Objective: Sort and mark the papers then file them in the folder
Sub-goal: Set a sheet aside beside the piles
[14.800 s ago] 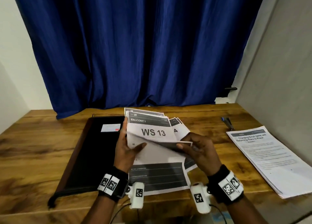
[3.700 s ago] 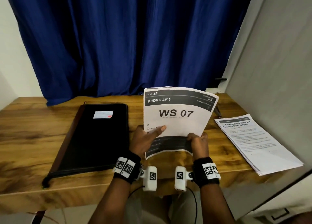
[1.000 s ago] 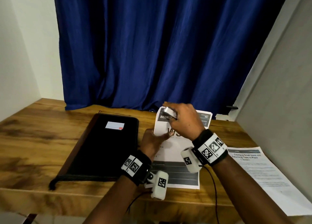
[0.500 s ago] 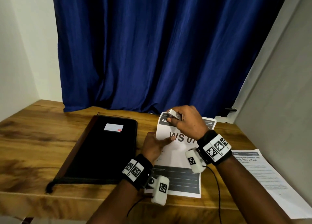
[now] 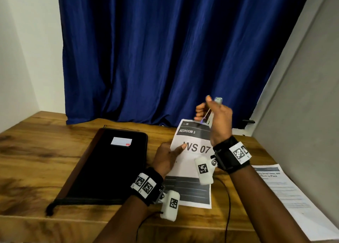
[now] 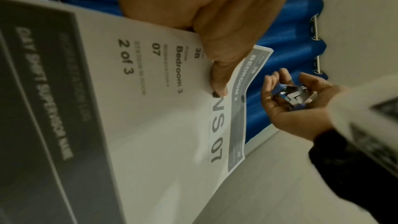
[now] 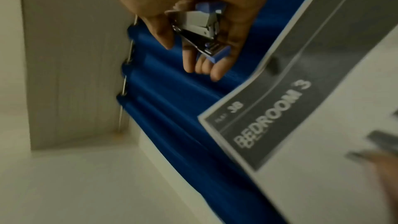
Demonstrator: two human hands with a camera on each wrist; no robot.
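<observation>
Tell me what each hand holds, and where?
Right hand grips a small stapler around its body; left hand pinches the papers at their left edge.

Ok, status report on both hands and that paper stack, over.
Left hand grips WS 07 paper stack at its left edge, thumb on top. Right hand holds stapler above the stack's top edge, not touching. Nothing between them.

A black left band [image 5: 156, 175] wraps the wrist behind the left hand [image 5: 166, 159] and carries two white tags [image 5: 144, 184] printed with black square codes. Behind the right hand [image 5: 218, 121] is a matching right band [image 5: 224, 155] with its own coded tags [image 5: 240, 152]. Under each wrist a rounded white box, left box [image 5: 170, 205] and right box [image 5: 203, 170], bears a code patch and is fixed by a silvery screw [image 5: 214, 162]. Thin dark cables [image 5: 227, 206] trail back from the boxes.
</observation>
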